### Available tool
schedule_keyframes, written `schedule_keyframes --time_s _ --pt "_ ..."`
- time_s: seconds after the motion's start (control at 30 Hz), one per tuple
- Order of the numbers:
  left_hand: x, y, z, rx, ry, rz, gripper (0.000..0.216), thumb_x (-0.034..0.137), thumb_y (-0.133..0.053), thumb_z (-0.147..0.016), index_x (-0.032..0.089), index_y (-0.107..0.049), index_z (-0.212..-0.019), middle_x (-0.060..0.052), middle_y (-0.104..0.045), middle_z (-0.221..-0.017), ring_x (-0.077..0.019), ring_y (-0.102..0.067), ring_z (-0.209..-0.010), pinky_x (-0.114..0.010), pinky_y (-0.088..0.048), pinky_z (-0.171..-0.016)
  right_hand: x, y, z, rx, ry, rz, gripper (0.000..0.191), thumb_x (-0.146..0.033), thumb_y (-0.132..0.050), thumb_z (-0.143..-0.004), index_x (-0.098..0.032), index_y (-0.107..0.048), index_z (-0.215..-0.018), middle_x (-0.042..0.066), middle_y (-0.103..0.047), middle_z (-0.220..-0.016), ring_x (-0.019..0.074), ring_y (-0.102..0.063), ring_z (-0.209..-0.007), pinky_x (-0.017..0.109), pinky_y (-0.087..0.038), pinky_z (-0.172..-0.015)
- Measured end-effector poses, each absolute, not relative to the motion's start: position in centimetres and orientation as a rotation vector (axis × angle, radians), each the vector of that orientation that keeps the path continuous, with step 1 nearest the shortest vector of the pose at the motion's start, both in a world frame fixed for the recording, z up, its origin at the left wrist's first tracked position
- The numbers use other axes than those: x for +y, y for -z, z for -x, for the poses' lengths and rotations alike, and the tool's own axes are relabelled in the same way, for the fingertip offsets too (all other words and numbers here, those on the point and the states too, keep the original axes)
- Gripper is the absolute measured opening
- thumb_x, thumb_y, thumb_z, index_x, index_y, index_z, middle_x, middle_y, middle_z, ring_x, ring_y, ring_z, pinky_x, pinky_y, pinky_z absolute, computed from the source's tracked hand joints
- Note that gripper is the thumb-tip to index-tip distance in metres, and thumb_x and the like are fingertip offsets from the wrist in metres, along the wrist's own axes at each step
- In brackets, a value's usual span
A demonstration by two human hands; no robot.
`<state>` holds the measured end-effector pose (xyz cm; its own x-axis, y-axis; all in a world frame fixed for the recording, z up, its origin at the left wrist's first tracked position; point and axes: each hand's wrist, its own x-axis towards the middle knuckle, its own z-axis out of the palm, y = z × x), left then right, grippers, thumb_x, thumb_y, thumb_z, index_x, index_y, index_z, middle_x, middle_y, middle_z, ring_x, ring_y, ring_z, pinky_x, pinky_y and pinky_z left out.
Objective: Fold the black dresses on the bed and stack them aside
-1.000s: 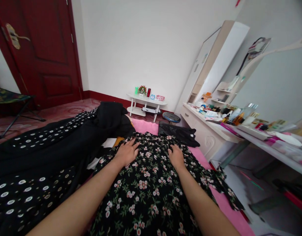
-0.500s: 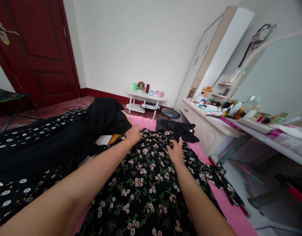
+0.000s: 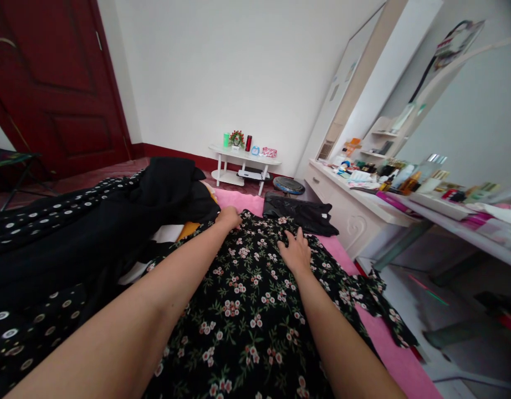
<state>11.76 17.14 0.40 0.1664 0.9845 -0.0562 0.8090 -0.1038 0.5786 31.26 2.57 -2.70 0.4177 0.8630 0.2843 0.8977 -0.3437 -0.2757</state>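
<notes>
Floral garment lies spread on pink sheet. Left hand near sheet's far end: fingers curled, can't tell grip. Right hand released, fingers splayed. Smooth gently, 2 hands even.

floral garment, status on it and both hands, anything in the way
Left hand at far edge, grip unclear; right hand open, upper right. Floral garment spread on pink cloth. Black clothes heaped close along left side.
</notes>
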Motion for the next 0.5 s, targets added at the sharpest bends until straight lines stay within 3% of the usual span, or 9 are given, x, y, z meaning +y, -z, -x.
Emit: schedule_keyframes --time_s 0.07,0.17,0.27,0.37,0.43,0.5 --pt "17.0 -0.3 -11.9 1.680 -0.623 -2.007 0.020 0.023 -0.051 -0.080 0.018 -0.063 -0.096 -0.004 -0.070 -0.075 -0.0174 -0.066 -0.074 -0.025 -0.050 -0.072 2.6 2.8 -31.5 -1.520 0.125 2.284 0.060 -0.041 -0.044 -0.084 -0.015 -0.041 -0.137 0.013 -0.026 -0.150 0.0350 -0.036 -0.125 0.048 -0.033 -0.099" --pt "16.4 0.1 -12.3 1.641 -0.808 -2.079 0.029 0.023 -0.037 -0.089 0.017 -0.056 -0.111 -0.007 -0.068 -0.098 -0.0166 -0.064 -0.093 -0.026 -0.046 -0.086 2.6 3.0 -31.7 -1.505 0.137 2.234 0.069 -0.037 -0.044 -0.083 -0.012 -0.025 -0.144 0.011 -0.017 -0.153 0.0336 -0.032 -0.128 0.047 -0.033 -0.100" --pt "15.3 1.0 -12.8 1.562 -0.847 -2.159 0.031 0.026 -0.048 -0.085 0.015 -0.055 -0.113 -0.010 -0.061 -0.115 -0.0207 -0.056 -0.110 -0.030 -0.041 -0.096 2.6 3.1 -31.8 -1.519 0.128 2.200 0.073 -0.037 -0.045 -0.082 -0.010 -0.021 -0.145 0.011 -0.011 -0.154 0.0332 -0.024 -0.134 0.047 -0.031 -0.102" --pt "13.9 1.9 -13.3 1.458 -0.816 -2.232 0.059 0.028 -0.063 -0.076 0.015 -0.043 -0.129 -0.012 -0.046 -0.137 -0.0235 -0.043 -0.126 -0.032 -0.035 -0.103 2.7 3.2 -31.7 -1.500 0.095 2.212 0.071 -0.040 -0.045 -0.082 -0.011 -0.023 -0.144 0.012 -0.012 -0.154 0.0325 -0.023 -0.135 0.047 -0.028 -0.105" --pt "12.8 2.3 -13.3 1.458 -0.766 -2.224 0.071 0.032 -0.062 -0.077 0.013 -0.031 -0.138 -0.015 -0.032 -0.146 -0.0251 -0.035 -0.133 -0.034 -0.032 -0.106 2.8 3.3 -31.8 -1.456 0.074 2.214 0.070 -0.040 -0.045 -0.083 -0.011 -0.024 -0.143 0.015 -0.016 -0.153 0.0322 -0.026 -0.135 0.047 -0.028 -0.105" --pt "11.6 2.5 -13.0 1.518 -0.706 -2.194 0.068 0.034 -0.055 -0.082 0.009 -0.028 -0.139 -0.019 -0.027 -0.148 -0.0264 -0.032 -0.134 -0.035 -0.031 -0.107 2.7 3.3 -32.0 -1.415 0.075 2.181 0.068 -0.039 -0.046 -0.083 -0.010 -0.026 -0.141 0.018 -0.019 -0.151 0.0317 -0.028 -0.134 0.046 -0.030 -0.104"
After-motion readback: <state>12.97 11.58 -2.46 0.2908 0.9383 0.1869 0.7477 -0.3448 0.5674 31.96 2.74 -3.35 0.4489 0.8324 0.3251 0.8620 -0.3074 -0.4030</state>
